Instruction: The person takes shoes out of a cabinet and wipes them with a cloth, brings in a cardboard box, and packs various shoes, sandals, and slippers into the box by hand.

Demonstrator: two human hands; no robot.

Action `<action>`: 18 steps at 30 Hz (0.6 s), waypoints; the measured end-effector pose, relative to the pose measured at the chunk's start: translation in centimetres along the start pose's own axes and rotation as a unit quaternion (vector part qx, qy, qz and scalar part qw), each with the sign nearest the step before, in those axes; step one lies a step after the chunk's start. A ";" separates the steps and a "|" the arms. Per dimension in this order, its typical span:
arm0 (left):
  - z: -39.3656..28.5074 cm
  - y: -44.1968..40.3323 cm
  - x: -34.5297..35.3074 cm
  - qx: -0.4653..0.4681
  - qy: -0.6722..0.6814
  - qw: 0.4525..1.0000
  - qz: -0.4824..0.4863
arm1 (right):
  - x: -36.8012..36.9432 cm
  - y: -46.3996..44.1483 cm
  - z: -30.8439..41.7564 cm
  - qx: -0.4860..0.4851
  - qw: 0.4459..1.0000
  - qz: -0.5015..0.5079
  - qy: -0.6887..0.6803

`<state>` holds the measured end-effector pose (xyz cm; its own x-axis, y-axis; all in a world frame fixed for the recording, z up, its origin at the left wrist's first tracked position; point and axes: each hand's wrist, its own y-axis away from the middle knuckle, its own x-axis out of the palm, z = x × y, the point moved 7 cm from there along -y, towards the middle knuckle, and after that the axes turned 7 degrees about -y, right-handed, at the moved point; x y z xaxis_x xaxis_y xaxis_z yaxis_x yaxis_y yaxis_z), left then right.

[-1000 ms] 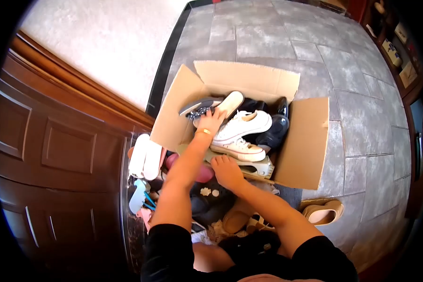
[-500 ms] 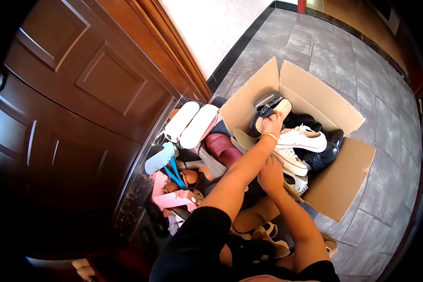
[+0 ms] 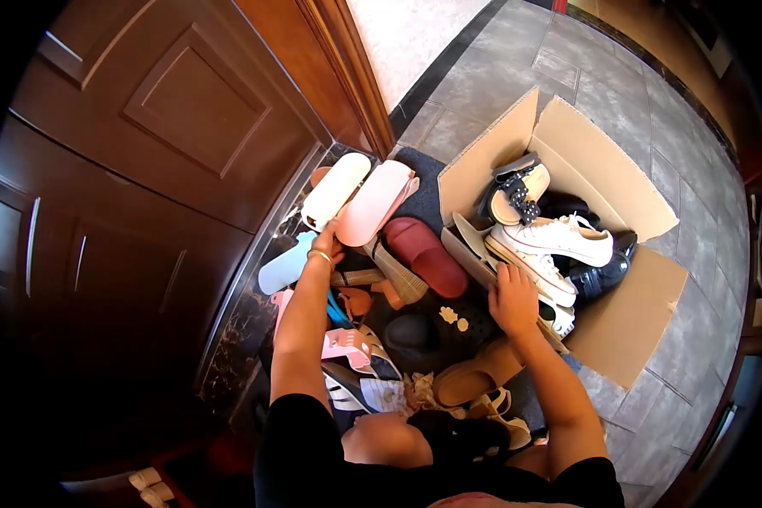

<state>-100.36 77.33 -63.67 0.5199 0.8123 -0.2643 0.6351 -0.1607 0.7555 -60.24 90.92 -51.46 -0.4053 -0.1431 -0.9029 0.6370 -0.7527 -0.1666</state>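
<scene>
1. Head view, left hand [image 3: 328,244]: bare, bracelet at the wrist, at the near ends of a white holder [image 3: 337,188] and a pink holder [image 3: 377,203], which lie side by side by the door [image 3: 199,118]. Fingers bent; whether they close on either holder, cannot tell.
2. Head view, right hand [image 3: 515,298]: at the near side of the cardboard box [image 3: 626,317]. Fingers curled and close together; whether they grip the edge or merely rest there, cannot tell.
3. Head view, box contents: a sandal with a studded black bow [image 3: 523,190], white sneakers [image 3: 559,240] stacked one upon the other, glossy black shoes [image 3: 605,269] beside them.
4. Head view, outside the box: a dark red slipper [image 3: 425,256] between the pink holder and the box; a light-blue holder [image 3: 286,264] beside the left forearm; a black clog with flower charms [image 3: 453,319]; a brown slipper [image 3: 474,377] nearer the body.
5. Head view, handling notes, by judgement: take one holder by its sides, thumb opposed to fingers, so its neighbour is not dragged along. Lift clear of the red slipper. Steady the box lightly; pressing hard could bend its wall or tip the stacked sneakers.
</scene>
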 end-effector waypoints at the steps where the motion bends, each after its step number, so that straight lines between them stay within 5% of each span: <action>1: 1.6 -3.0 1.9 -0.015 0.083 0.983 0.164 | 0.0 0.2 0.1 0.003 1.000 0.006 -0.001; 5: 0.2 -2.9 5.3 0.106 0.135 0.975 0.141 | -0.3 0.3 0.5 -0.009 1.000 -0.009 0.005; 11: -3.5 -1.8 1.2 0.123 0.047 0.991 0.034 | 0.2 0.8 0.0 -0.019 0.999 -0.026 0.008; 12: -4.2 -2.5 0.3 0.161 0.164 0.968 0.098 | 0.1 0.8 -0.1 -0.020 0.999 -0.030 0.000; 14: -7.5 -1.6 -3.2 0.246 0.106 0.957 0.116 | 0.0 1.0 -0.7 -0.003 1.000 -0.020 0.000; 17: -14.1 11.5 -4.9 0.387 0.167 0.876 0.233 | 0.1 1.3 -1.2 -0.015 0.999 -0.044 -0.009; 18: -15.9 14.4 -5.6 0.406 0.158 0.879 0.196 | 0.1 1.3 -1.2 -0.020 0.998 -0.053 -0.016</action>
<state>-103.22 79.36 -41.78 0.6867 0.6998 0.1967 0.7072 -0.7058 0.0419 -58.65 90.66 -52.28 -0.4913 -0.0850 -0.8668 0.6150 -0.7386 -0.2761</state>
